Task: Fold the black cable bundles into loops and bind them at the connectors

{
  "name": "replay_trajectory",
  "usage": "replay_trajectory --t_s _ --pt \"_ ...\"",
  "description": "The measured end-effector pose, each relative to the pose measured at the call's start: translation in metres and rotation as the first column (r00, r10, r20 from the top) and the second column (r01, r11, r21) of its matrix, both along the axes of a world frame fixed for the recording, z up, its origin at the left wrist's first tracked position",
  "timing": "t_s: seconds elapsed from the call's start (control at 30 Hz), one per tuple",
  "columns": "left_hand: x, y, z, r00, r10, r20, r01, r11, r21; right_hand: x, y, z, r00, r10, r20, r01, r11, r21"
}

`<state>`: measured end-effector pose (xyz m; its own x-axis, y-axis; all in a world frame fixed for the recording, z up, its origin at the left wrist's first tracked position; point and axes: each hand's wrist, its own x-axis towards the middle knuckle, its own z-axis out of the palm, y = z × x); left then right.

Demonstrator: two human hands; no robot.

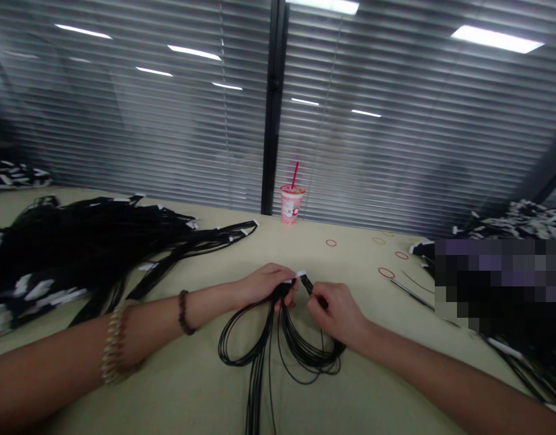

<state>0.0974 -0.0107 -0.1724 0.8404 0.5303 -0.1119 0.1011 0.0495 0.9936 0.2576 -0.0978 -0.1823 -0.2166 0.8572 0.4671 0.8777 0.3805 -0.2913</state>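
From where I'm standing, two hands are working over one pale counter (191,386). The left hand (271,284) is gripping one bundle of black cable (282,290) near the counter's middle, in front of the person. The right hand (335,305) is closing its fingers on a short end of that bundle, just below a white plug (302,275). Two loops are hanging from the left hand, one to each side, and loose strands are trailing down between them toward the near edge; the strands are overlapping too much for counting.

Two bracelets are circling the left arm: a brown one (183,311) at the wrist and a pale beaded one (112,344) higher up. One large heap of cable (101,235) is lying on the left, its nearer part sitting behind that arm, and a smaller pile (15,175) is resting farther back. Another heap (527,356) is filling the right side, a pixelated patch covering much of it. At least five thin rings (386,268), three of them red, are lying beyond the right hand, near one slim metal rod (411,292).

One pink cup (289,208) with one red straw (295,174) is standing by the window blinds (396,151). The cup is bearing printed pictures and a label, the lettering being too small to read.
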Motion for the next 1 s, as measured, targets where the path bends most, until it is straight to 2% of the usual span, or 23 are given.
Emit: replay_trajectory --t_s 0.57,0.83,1.0 --pt "0.0002 0.0012 -0.0032 1.000 0.009 0.018 -0.009 1.000 -0.014 0.0030 0.0042 -0.0022 0.997 -0.001 -0.082 0.003 0.999 0.032" --pt "-0.0006 -0.0002 -0.0009 1.000 0.004 -0.012 -0.004 1.000 0.006 0.0006 0.0015 0.0004 0.999 0.026 -0.041 -0.026 1.000 0.014" --pt "-0.0004 -0.0059 0.0062 0.998 -0.040 -0.058 0.043 0.998 0.048 -0.0019 0.0039 0.0057 1.000 0.004 -0.027 -0.006 0.998 -0.060"
